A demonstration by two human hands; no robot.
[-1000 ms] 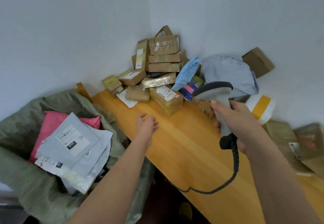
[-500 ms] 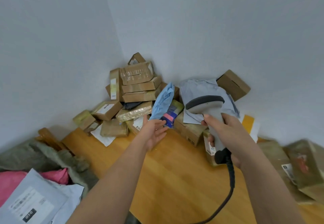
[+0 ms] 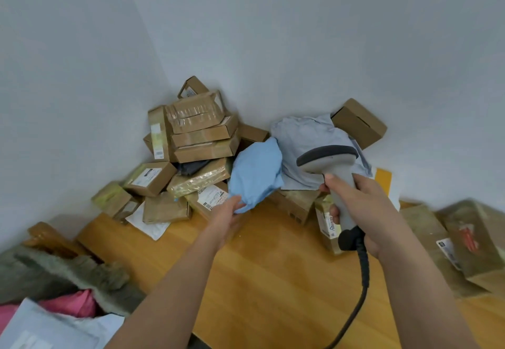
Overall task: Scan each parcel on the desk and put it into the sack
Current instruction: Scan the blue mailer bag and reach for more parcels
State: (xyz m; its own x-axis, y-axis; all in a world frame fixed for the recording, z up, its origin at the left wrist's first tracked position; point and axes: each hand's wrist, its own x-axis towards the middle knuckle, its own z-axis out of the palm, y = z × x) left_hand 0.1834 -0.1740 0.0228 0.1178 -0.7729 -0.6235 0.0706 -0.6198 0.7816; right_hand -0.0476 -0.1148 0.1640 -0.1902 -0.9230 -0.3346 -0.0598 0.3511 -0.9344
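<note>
head view: left hand (image 3: 229, 216) is reaching into the parcel pile at the back corner of the wooden table (image 3: 273, 272); its fingers are curling onto the lower edge of the light blue soft parcel (image 3: 257, 173), thumb on top, pinching it; the blue parcel is leaning upright against the heap, between the stack of brown boxes (image 3: 199, 132) on the left and the grey poly mailer (image 3: 303, 140) on the right; right hand (image 3: 363, 212) is gripping the handle of the grey barcode scanner (image 3: 328, 162), fingers wrapping fully round it, index finger lying along the front near the trigger; scanner head is sitting just right of the blue parcel, in front of the grey mailer; its black coiled cable (image 3: 360, 275) is hanging down off the handle base and trailing across the table; more taped brown parcels (image 3: 475, 242) are lying at the right edge of the table; olive green sack (image 3: 68, 272) is sitting at lower left beside the table end, mouth open, holding a pink mailer (image 3: 71, 303) and a white mailer (image 3: 54, 329).
</note>
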